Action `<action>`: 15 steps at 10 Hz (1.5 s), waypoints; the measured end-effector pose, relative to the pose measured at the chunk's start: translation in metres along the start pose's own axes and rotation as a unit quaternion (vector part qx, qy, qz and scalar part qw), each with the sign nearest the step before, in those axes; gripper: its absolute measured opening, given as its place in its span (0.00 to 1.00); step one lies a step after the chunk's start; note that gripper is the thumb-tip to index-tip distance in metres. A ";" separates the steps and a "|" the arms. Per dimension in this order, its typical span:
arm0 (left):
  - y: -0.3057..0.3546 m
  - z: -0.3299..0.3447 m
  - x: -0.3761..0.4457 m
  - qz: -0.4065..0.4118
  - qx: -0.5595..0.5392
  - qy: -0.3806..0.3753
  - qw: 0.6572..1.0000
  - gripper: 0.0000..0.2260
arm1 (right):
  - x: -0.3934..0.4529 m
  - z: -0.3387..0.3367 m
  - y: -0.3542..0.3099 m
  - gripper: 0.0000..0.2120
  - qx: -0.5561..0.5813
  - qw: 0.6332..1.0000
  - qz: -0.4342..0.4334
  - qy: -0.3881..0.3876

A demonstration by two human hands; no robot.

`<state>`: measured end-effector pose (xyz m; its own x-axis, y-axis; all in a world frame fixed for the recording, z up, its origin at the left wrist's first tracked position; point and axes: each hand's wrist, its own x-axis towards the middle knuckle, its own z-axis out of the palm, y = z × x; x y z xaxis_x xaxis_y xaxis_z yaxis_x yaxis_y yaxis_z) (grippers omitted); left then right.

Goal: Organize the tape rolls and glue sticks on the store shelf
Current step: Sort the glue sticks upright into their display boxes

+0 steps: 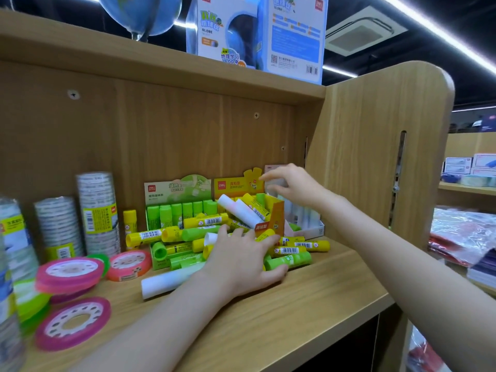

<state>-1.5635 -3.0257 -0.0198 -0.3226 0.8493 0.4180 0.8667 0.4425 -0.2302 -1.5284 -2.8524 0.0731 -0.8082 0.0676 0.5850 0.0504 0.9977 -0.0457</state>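
Your left hand [243, 257] lies on the heap of loose glue sticks [204, 237] in the middle of the shelf [322, 288], fingers spread and curled lightly over several green and yellow ones. Your right hand [291, 185] is raised at the back right, above the pale display box [306, 218]; its fingers look pinched on the box's clear upper edge or on a stick in it, but blur there means you cannot be sure which.

The tape rolls sit to the left: shrink-wrapped clear stacks [98, 210] standing near the back wall, and flat pink rolls [72, 322] lying at the front edge.

Watch these risks:
- The heap is loose and round. A sweep of your left hand could roll sticks off the front of the shelf, the long white stick [171, 280] first.
- The orange display box [257, 208] is overfilled, with sticks lying slantwise across its top. Nudging it with your right forearm could spill them.
- The pink rolls nearest the edge could slide off if sticks are pushed leftward.

Readable writing: "deli" on the green display box [178, 202] and the orange one, barcodes on the yellow sticks, and "GLOBE" on the blue carton [225, 30] on the top shelf.
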 end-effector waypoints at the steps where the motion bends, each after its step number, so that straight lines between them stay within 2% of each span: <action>1: 0.000 0.000 0.000 0.001 -0.004 0.007 1.000 0.40 | 0.012 0.017 -0.027 0.19 0.066 0.994 -0.043 -0.081; 2: 0.000 0.001 -0.001 0.002 -0.004 0.013 1.000 0.39 | 0.023 0.034 -0.036 0.22 0.039 0.985 -0.025 -0.165; 3: 0.000 0.000 -0.001 0.001 -0.010 0.010 1.000 0.40 | 0.026 0.037 -0.039 0.20 0.031 0.986 -0.034 -0.159; 4: 0.000 0.000 0.000 0.002 -0.009 0.010 1.000 0.40 | 0.020 0.031 -0.038 0.17 0.121 0.990 -0.027 -0.072; 5: 0.001 -0.001 0.000 -0.002 -0.002 0.015 1.000 0.41 | 0.004 0.013 -0.030 0.14 0.307 0.950 0.013 0.052; 6: 0.001 -0.001 0.000 -0.005 -0.006 0.008 1.000 0.41 | -0.017 -0.010 -0.012 0.15 0.384 0.912 0.060 0.130; 7: 0.001 -0.003 0.000 -0.006 0.003 -0.014 1.000 0.38 | -0.037 -0.021 0.009 0.18 0.244 0.954 0.133 0.108; 8: 0.001 -0.004 0.000 -0.007 0.009 -0.028 1.000 0.30 | -0.049 -0.021 0.027 0.14 0.105 0.979 0.172 0.035; 9: 0.002 -0.004 0.000 -0.006 0.013 -0.029 0.999 0.29 | -0.052 -0.024 0.032 0.11 0.000 0.981 0.190 -0.034; 10: 0.001 -0.003 0.000 -0.007 0.010 -0.028 1.000 0.29 | -0.048 -0.027 0.029 0.07 -0.049 0.976 0.190 -0.095; 11: 0.000 -0.002 0.000 -0.005 0.006 -0.026 1.000 0.31 | -0.042 -0.025 0.028 0.10 -0.045 0.975 0.190 -0.104; 12: 0.000 -0.001 0.001 -0.001 0.003 -0.018 1.000 0.39 | -0.039 -0.022 0.028 0.17 -0.036 0.976 0.203 -0.078; 13: 0.000 0.000 0.001 -0.002 0.004 -0.015 1.000 0.40 | -0.038 -0.018 0.028 0.18 -0.011 0.976 0.213 -0.051; 15: 0.000 0.000 0.002 -0.003 0.008 -0.013 1.000 0.38 | -0.033 -0.012 0.028 0.09 -0.077 0.981 0.176 -0.012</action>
<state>-1.5641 -3.0242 -0.0185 -0.3384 0.8534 0.3965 0.8583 0.4526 -0.2416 -1.4933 -2.8270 0.0618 -0.7388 0.4101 0.5347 0.4152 0.9020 -0.1181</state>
